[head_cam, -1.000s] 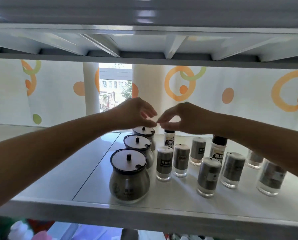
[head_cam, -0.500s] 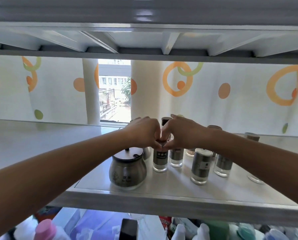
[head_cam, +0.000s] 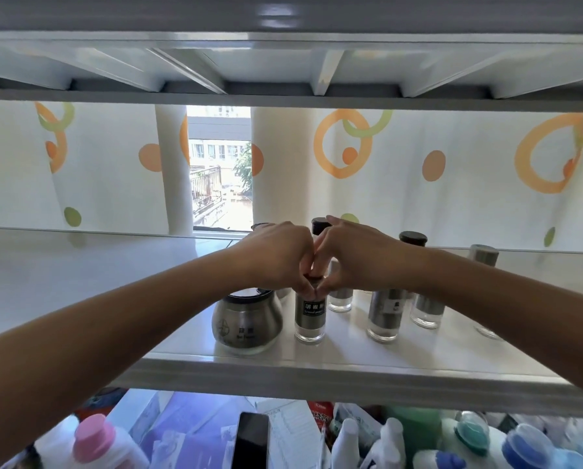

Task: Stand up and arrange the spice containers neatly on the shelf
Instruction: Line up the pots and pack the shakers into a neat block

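On the white shelf (head_cam: 317, 363) stand several spice containers. A steel-sleeved pepper shaker (head_cam: 309, 316) stands upright near the front edge. My left hand (head_cam: 276, 255) and my right hand (head_cam: 354, 255) meet above it, and the fingertips of both pinch its top. A round steel pot (head_cam: 246, 321) with a dark lid sits just left of it. More shakers (head_cam: 385, 316) stand to the right, and two dark-capped bottles (head_cam: 413, 237) rise behind my right hand. My hands hide the shaker's cap.
The shelf above (head_cam: 290, 93) hangs low over the containers. A curtain with orange rings (head_cam: 418, 164) and a window gap are behind. Below the shelf are plastic bottles (head_cam: 94, 441), a phone (head_cam: 251, 441) and other clutter. Bare shelf surface extends to the left.
Both hands came down from above the back containers to the front pepper shaker and closed on its top. The view dropped lower relative to the shelf.
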### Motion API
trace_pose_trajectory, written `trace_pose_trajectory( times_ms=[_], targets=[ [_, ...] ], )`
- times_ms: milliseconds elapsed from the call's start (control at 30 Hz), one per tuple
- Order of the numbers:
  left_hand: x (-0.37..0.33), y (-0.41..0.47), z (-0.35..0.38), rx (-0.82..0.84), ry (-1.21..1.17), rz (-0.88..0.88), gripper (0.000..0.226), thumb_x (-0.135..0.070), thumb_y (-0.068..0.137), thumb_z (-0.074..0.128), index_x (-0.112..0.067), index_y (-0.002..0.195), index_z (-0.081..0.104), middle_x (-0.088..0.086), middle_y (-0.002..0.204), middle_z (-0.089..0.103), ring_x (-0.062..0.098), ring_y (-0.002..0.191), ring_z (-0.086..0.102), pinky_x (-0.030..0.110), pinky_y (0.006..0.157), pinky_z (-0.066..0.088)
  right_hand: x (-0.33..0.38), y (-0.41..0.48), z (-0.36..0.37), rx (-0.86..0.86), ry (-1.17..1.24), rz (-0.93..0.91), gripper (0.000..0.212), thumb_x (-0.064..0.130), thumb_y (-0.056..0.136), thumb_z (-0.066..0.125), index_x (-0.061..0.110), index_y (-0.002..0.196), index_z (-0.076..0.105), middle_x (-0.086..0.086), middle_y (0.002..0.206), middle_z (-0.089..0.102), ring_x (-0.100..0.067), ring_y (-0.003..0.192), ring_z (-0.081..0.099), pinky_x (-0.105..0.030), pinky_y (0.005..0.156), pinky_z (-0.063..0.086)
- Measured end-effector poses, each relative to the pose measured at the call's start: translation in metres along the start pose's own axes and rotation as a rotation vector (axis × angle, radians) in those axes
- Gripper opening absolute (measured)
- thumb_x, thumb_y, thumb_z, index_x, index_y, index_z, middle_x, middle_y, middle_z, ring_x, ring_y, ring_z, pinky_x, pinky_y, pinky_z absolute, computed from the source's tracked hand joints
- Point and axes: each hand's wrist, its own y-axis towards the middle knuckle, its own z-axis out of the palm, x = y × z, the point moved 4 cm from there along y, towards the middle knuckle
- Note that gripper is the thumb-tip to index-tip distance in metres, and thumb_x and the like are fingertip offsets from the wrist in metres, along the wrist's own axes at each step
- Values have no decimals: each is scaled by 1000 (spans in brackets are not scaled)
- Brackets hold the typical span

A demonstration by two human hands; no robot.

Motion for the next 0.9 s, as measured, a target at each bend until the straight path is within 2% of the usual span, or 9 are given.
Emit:
trace_pose_trajectory(
  times_ms=[133, 267, 367, 467, 567, 667, 733, 833, 900],
  targets=[
    [2, -5, 2, -2, -73, 15, 26, -36, 65, 79, -15, 80, 76, 6, 75, 69, 21, 75, 57, 32, 70, 46, 0, -5, 1, -15, -1, 28, 14, 38, 73, 75, 26, 79, 73, 10, 85, 70, -13, 96, 55, -10, 83, 30],
    [8, -8, 6, -15, -121, -20, 33, -41, 65, 78, -20, 91, 77, 1, 93, 72, 18, 91, 62, 42, 86, 49, 1, -9, -2, -2, 37, 55, 16, 45, 74, 72, 31, 82, 73, 16, 84, 67, -13, 98, 52, -37, 92, 44],
    [5, -18, 3, -47, -112, -45, 62, -46, 70, 76, -22, 125, 61, -1, 123, 63, 15, 114, 54, 37, 100, 44, 2, -21, -20, -63, 74, 117, 35, 42, 76, 71, 26, 107, 70, 12, 109, 66, -10, 112, 53, -36, 96, 43],
    [-9, -43, -6, -286, -205, -52, 74, -43, 76, 71, -30, 142, 39, -15, 142, 45, 7, 124, 46, 24, 100, 38, 0, -50, -43, -279, 156, 198, 44, 35, 80, 68, 31, 123, 60, 12, 128, 59, -3, 117, 50, -30, 99, 42],
    [-34, -67, 7, -511, -488, -57, 68, -35, 80, 69, -41, 139, 37, -29, 131, 42, -5, 117, 46, 18, 98, 36, -9, -97, -43, -682, 421, 335, 44, 25, 80, 69, 35, 122, 59, 18, 121, 62, 2, 107, 58, -18, 90, 48],
    [-62, -70, 50, -451, -675, -71, 68, -31, 84, 64, -47, 138, 26, -27, 139, 41, -7, 122, 45, 21, 107, 39, -20, -134, -4, -930, 573, 559, 41, 21, 79, 68, 30, 118, 60, 11, 109, 67, -4, 96, 64, -19, 86, 55],
    [-75, -63, 75, -416, -767, -74, 68, -26, 87, 63, -51, 134, 20, -31, 136, 39, -8, 125, 42, 22, 110, 37, -24, -144, 31, -890, 652, 699, 43, 21, 77, 69, 27, 118, 59, 3, 108, 67, -11, 95, 64, -31, 87, 55],
    [-84, -52, 91, -413, -818, -87, 66, -19, 89, 61, -56, 126, 21, -43, 117, 37, -16, 119, 42, 8, 106, 33, -24, -142, 63, -736, 736, 770, 57, 17, 73, 75, 28, 125, 55, -1, 118, 66, -14, 101, 64, -33, 90, 53],
    [-86, -45, 96, -420, -815, -100, 66, -18, 89, 62, -51, 134, 26, -42, 112, 41, -19, 114, 43, 3, 101, 33, -26, -137, 67, -670, 715, 766, 65, 16, 71, 77, 25, 130, 52, 1, 122, 65, -14, 107, 63, -35, 97, 50]
  ],
)
